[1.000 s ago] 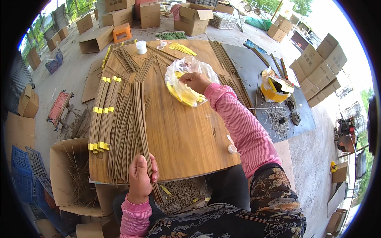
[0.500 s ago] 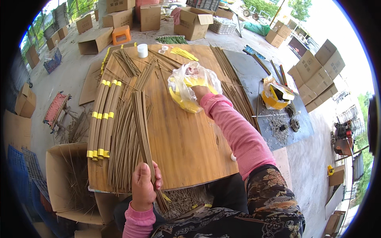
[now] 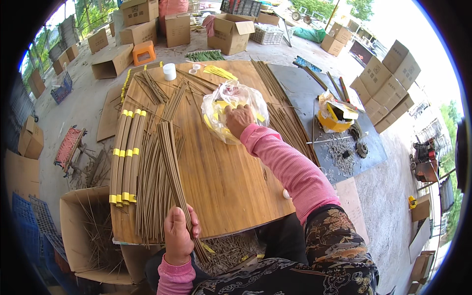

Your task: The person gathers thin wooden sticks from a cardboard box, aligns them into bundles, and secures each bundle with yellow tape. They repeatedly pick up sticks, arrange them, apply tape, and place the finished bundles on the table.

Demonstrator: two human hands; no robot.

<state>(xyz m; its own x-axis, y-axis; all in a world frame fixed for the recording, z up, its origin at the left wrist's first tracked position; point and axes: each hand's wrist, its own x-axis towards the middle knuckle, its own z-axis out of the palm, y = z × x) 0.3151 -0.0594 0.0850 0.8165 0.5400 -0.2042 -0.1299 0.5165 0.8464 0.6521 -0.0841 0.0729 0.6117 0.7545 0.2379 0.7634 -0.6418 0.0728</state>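
A bundle of thin brown sticks (image 3: 172, 162) is gripped near its lower end by my left hand (image 3: 179, 233), thumb along one side. It slants up over a pile of loose, similar sticks (image 3: 150, 201) at the table's left. My right hand (image 3: 240, 119) reaches into the mouth of a crumpled clear plastic bag (image 3: 231, 91) holding yellow strips (image 3: 221, 107). Its fingers are bent down among the strips; what they pinch, if anything, is hidden. Left of the pile lie several stick bundles (image 3: 129, 162) banded in yellow.
The wooden table (image 3: 231, 191) also bears a white jar (image 3: 169, 72) and more yellow strips (image 3: 220, 73). To the right, a grey board (image 3: 300, 83) carries a yellow tub (image 3: 335, 120). An open carton (image 3: 86, 221) with loose sticks stands at the lower left.
My right hand has drawn slightly left and back in the bag, and its knuckles now show. My left hand still grips the bundle. The whole view has shifted slightly.
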